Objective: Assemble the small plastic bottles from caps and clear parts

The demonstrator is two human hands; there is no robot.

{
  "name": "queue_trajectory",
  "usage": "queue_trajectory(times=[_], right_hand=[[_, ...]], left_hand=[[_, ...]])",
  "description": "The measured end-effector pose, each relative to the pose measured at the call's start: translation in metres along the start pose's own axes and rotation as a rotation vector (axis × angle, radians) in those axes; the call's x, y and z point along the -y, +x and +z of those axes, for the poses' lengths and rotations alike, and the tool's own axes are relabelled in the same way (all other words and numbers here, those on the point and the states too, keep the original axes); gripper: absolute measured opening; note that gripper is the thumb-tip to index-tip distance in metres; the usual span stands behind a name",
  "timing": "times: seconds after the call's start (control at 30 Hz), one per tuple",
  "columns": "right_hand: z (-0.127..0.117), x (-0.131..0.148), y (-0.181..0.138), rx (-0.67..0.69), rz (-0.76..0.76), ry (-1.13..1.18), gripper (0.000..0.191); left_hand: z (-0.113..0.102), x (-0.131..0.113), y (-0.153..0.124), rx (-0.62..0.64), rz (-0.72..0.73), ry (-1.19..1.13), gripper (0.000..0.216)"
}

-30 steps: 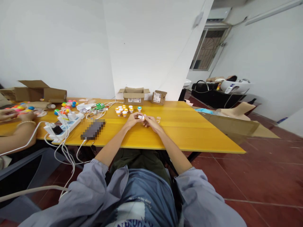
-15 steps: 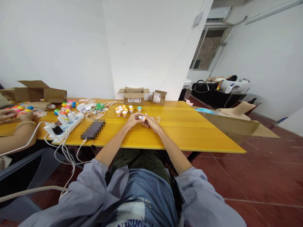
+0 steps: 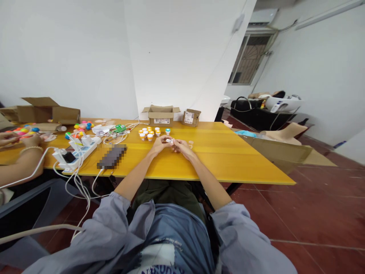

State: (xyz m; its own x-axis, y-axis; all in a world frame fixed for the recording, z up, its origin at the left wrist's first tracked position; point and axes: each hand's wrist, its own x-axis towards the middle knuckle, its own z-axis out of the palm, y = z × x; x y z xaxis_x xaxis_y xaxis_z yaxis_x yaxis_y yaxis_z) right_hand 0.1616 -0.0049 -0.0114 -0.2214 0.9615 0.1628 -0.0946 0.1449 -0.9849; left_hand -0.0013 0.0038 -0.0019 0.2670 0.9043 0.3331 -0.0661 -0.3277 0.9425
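Observation:
Both my hands meet over the middle of the yellow table (image 3: 228, 160). My left hand (image 3: 160, 144) and my right hand (image 3: 181, 146) are closed together on one small white-capped vial (image 3: 169, 141), pinched between the fingertips of both. Just behind them stands a cluster of several small orange vials with white caps (image 3: 148, 133), with one teal-capped vial (image 3: 168, 131) at its right. A small clear cup (image 3: 191, 144) sits right of my right hand.
A power strip with white cables (image 3: 76, 150) and a dark phone (image 3: 111, 156) lie to the left. Two open cardboard boxes (image 3: 161, 115) stand at the back edge. Another person's hands (image 3: 17, 139) work among coloured balls at far left. A larger box (image 3: 42, 109) sits there.
My fingers have shifted slightly on the vial, which now sits a little higher between the fingertips. Nothing else on the table moved.

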Motion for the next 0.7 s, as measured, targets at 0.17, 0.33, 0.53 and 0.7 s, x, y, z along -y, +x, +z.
queue_trajectory(times=[0.17, 0.33, 0.53, 0.7], right_hand=[[0.0, 0.0, -0.001, 0.01, -0.008, -0.036, 0.048], [0.004, 0.003, -0.003, -0.013, 0.018, -0.045, 0.051], [0.006, 0.009, -0.006, -0.007, 0.054, -0.084, 0.054], [0.008, 0.014, -0.009, -0.021, 0.083, -0.114, 0.056]], left_hand=[[0.0, 0.001, 0.0, 0.021, -0.007, -0.004, 0.039], [0.001, -0.001, 0.0, 0.014, -0.006, 0.02, 0.037], [0.002, -0.004, -0.001, 0.04, -0.032, 0.024, 0.043], [0.005, -0.006, -0.003, 0.052, -0.054, -0.007, 0.045]])
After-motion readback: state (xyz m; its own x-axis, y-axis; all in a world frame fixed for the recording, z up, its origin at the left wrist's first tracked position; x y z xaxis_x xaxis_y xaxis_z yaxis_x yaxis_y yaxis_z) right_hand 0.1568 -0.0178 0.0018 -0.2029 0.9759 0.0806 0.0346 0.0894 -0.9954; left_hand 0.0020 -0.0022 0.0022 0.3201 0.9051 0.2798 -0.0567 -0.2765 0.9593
